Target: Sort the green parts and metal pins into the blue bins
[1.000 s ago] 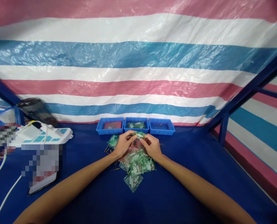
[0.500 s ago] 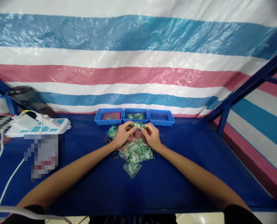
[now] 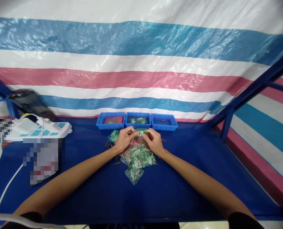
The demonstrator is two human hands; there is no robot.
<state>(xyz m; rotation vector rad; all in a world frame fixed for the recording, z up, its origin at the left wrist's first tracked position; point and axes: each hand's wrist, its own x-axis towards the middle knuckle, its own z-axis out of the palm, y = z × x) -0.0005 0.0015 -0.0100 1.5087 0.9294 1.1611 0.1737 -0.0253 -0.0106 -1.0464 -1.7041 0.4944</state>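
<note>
Between them my left hand and my right hand pinch a small greenish plastic bag with pale pieces inside, thumbs on its near side. Both hands are closed on its edges, above a heap of similar clear-green bags filled with small white and metallic parts. One bag lies at the heap's near end. Pinkish plastic shows under the held bag. Another green bag rests left of my left hand. Loose thin metal pins lie around the heap.
Three blue bins stand along the back: the left bin holds a pinkish packet, the middle bin green bags, the right bin a few pins. A white power strip with cables and a dark bottle-like object sit left.
The bag between my hands is now held flatter and more stretched out, with the hands still on its two sides. The view has tilted slightly; the heap and bins stay put.
</note>
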